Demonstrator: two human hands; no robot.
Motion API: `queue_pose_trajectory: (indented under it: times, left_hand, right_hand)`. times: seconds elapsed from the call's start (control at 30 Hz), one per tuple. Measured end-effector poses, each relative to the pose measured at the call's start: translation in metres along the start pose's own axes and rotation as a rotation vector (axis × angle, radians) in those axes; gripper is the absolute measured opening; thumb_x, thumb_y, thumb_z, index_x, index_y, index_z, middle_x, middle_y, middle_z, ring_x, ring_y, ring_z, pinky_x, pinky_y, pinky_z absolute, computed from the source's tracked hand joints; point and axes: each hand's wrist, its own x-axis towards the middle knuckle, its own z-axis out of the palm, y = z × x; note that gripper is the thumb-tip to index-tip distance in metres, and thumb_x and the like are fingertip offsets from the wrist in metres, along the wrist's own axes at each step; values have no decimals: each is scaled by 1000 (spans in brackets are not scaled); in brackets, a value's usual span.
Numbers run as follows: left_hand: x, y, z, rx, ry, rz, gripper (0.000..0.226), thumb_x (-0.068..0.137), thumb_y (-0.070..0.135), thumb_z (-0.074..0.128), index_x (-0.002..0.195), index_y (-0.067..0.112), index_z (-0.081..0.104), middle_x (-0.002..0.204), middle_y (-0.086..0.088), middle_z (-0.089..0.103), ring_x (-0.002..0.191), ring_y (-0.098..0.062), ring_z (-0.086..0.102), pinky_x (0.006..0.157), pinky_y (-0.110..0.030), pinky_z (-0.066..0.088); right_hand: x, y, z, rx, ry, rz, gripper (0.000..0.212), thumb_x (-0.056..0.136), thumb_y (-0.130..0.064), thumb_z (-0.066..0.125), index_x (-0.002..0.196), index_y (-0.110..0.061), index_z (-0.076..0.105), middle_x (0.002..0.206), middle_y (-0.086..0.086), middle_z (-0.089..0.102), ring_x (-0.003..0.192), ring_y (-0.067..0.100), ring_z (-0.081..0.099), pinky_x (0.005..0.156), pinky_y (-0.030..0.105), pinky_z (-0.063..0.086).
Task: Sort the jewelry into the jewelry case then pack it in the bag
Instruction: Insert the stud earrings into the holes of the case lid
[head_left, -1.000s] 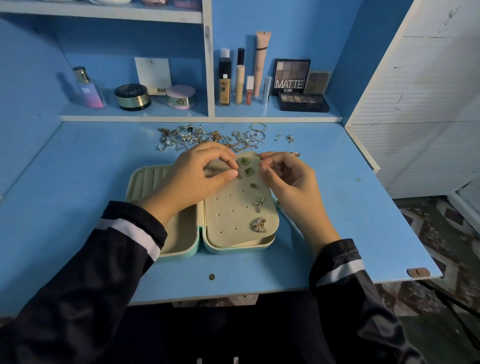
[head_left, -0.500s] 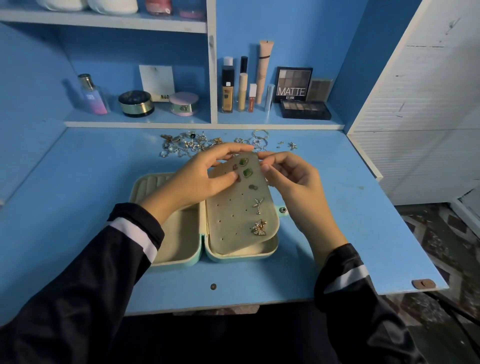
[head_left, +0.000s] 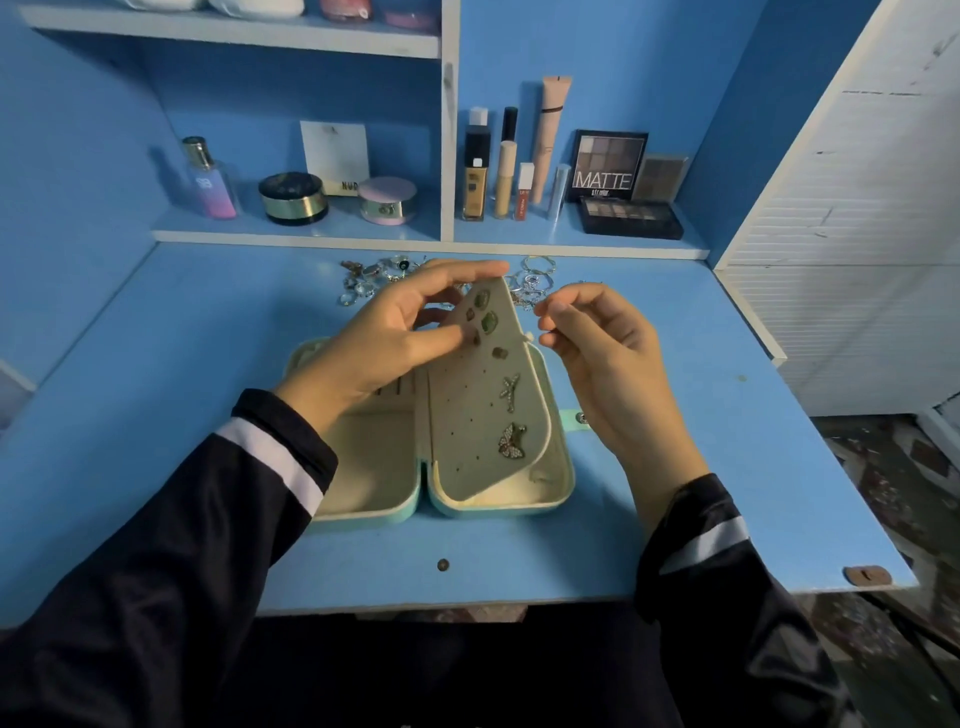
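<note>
A mint jewelry case (head_left: 498, 506) lies open on the blue desk. Its cream earring panel (head_left: 475, 410) is lifted at the far end, with green studs near the top, a starfish piece and a butterfly brooch (head_left: 511, 440) lower down. My left hand (head_left: 387, 332) holds the panel's upper end, thumb on the front, fingers behind. My right hand (head_left: 597, 338) hovers just right of the panel's edge and pinches something tiny and pale at its fingertips. A heap of loose rings and chains (head_left: 374, 278) lies behind the case. No bag is in view.
Cosmetics stand on the back shelf: a perfume bottle (head_left: 208, 179), jars, foundation tubes (head_left: 475, 169) and eyeshadow palettes (head_left: 631, 218). A small dark bead (head_left: 442, 565) lies near the desk's front edge. A white louvred panel (head_left: 852, 218) bounds the right side.
The earring panel has swung up from flat to steeply tilted under my left hand. My right hand has drawn slightly right, off the panel.
</note>
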Motion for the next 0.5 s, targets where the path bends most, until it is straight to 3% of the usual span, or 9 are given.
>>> queue_pose_trajectory:
  times: [0.13,0.27,0.4,0.5]
  left_hand:
    - [-3,0,-4,-38,12,-2,54,90,-7,61,134,24,55,131,4,59,121,-20,56,104,-33,46]
    - [-6,3,-5,-77,32,-3,51,85,10,67,132,25,54,129,7,60,121,-12,57,101,-27,46]
    - [-10,4,-8,-100,68,1,51,83,13,68,130,27,55,133,-3,58,123,-15,57,99,-26,47]
    - [-13,6,-11,-108,99,-1,51,80,14,69,127,29,55,125,2,61,120,-12,58,96,-24,48]
  right_hand:
    - [5,-3,6,41,-37,43,12,92,6,55,87,-4,60,79,2,65,75,12,56,72,24,46]
    - [12,-3,13,48,-104,51,16,90,10,55,86,-5,59,79,5,64,74,12,58,70,22,46]
    - [19,-1,22,24,-162,49,17,89,9,58,86,-8,61,80,4,62,75,13,57,69,22,47]
    - [24,1,27,-5,-192,46,15,88,6,61,88,-9,64,83,4,63,77,14,57,72,23,47]
